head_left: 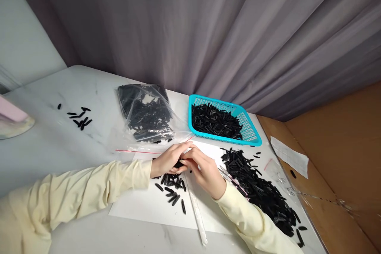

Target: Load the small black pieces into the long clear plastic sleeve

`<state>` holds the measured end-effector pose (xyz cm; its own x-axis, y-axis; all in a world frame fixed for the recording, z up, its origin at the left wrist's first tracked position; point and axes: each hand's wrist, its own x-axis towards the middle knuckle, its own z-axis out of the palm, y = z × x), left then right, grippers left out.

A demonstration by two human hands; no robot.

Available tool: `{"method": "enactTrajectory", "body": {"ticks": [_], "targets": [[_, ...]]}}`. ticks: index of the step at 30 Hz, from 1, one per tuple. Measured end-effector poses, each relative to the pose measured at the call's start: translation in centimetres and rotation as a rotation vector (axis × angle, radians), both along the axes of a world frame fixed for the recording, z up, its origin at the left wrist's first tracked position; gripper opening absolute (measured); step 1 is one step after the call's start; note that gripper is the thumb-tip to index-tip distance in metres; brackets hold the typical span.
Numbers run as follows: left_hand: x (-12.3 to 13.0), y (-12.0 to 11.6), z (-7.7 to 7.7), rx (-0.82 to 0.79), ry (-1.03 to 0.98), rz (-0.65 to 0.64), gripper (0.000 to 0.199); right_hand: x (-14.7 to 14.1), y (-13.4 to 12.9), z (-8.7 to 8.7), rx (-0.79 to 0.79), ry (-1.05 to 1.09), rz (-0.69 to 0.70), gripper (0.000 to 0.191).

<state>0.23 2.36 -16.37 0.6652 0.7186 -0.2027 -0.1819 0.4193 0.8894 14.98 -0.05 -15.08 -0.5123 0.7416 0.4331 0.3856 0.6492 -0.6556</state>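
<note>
My left hand (169,159) is curled over the white sheet, with a few small black elongated pieces (178,164) showing between its fingers. My right hand (206,170) meets it, its thumb and fingers closed together at the left fingertips; what they pinch is hidden. Just below the hands, several loose black pieces (174,196) of the same kind lie scattered on the white sheet (143,206). A narrow clear plastic strip (198,218) runs down the sheet between my forearms. Beside my right wrist, scissors (224,174) lie partly against a large heap of black pieces (258,190).
A turquoise basket (223,139) full of black pieces stands behind my hands. Left of it lies a clear zip bag (149,115) holding more. A few pieces (80,118) lie far left. Paper (290,156) and clear plastic (276,172) lie by the right table edge.
</note>
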Motion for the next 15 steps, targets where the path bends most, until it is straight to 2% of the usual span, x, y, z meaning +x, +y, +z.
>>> {"method": "enactTrajectory", "body": {"ticks": [3,5,7,9,11,15], "targets": [[0.0,0.0,-0.2,0.023,-0.026,-0.001,0.035,0.1,-0.6,0.3,-0.160,0.145,-0.124,0.011],[0.1,0.0,-0.2,0.040,-0.047,-0.006,0.029,0.4,-1.0,0.5,-0.385,0.317,-0.199,0.009],[0.1,0.0,0.0,0.059,-0.045,-0.010,0.026,0.8,-1.4,0.4,-0.610,0.491,-0.216,0.011],[0.1,-0.1,0.2,0.088,-0.015,-0.013,0.027,1.2,-1.8,0.1,-0.760,0.615,-0.218,0.014],[0.0,-0.2,0.4,0.122,0.023,-0.018,0.028,1.5,-2.1,-0.5,-0.831,0.704,-0.244,0.016],[0.1,-0.4,0.8,0.159,0.074,-0.034,0.032,1.4,-2.4,-1.8,-0.875,0.815,-0.271,0.019]]}}
